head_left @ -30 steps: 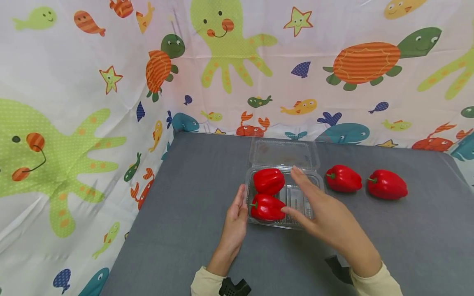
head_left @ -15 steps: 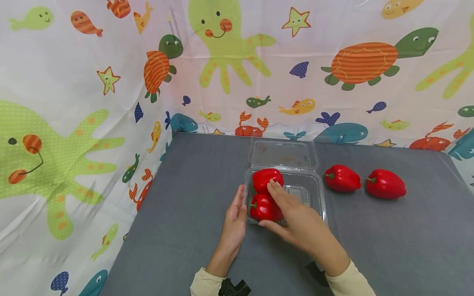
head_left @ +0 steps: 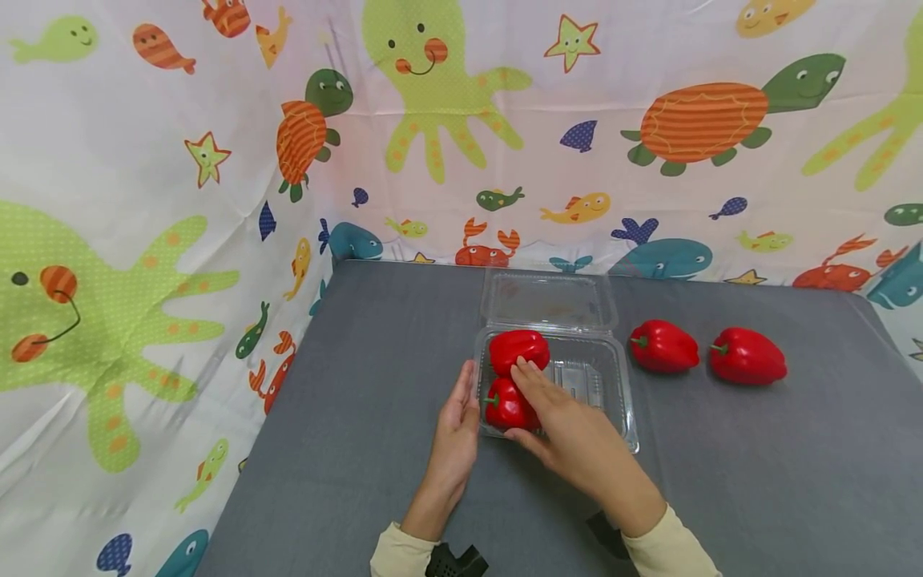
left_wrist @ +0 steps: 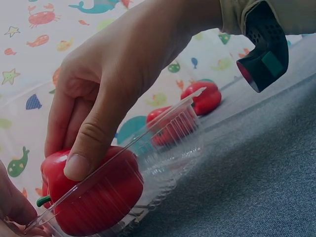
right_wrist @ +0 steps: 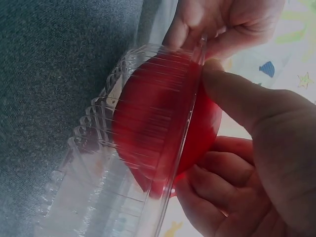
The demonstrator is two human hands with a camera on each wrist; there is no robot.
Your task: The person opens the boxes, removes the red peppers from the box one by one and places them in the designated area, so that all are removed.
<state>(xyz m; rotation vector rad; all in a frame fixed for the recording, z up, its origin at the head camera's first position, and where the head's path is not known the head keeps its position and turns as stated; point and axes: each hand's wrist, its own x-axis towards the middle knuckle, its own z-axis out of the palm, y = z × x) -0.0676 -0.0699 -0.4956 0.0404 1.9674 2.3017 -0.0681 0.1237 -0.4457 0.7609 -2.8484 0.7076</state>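
A clear plastic clamshell container (head_left: 587,381) lies with its lid folded back on the far side. Two red bell peppers sit in its left half, the rear pepper (head_left: 517,351) behind the front pepper (head_left: 508,405). My right hand (head_left: 584,441) holds the front pepper from the right; in the right wrist view its thumb and fingers lie on either side of the pepper (right_wrist: 158,113). With straight fingers my left hand (head_left: 453,437) rests along the container's left wall. The front pepper's green stem (left_wrist: 43,201) points left, and its right end is hidden under the right hand.
Two more red bell peppers lie on the grey cloth to the right of the container, a nearer one (head_left: 664,346) and a farther one (head_left: 747,356). A curtain (head_left: 425,200) printed with sea animals hangs behind and left of the grey table (head_left: 360,344).
My right hand has moved left from above the container's right side onto the front pepper and now holds it. The left hand stays at the container's wall.
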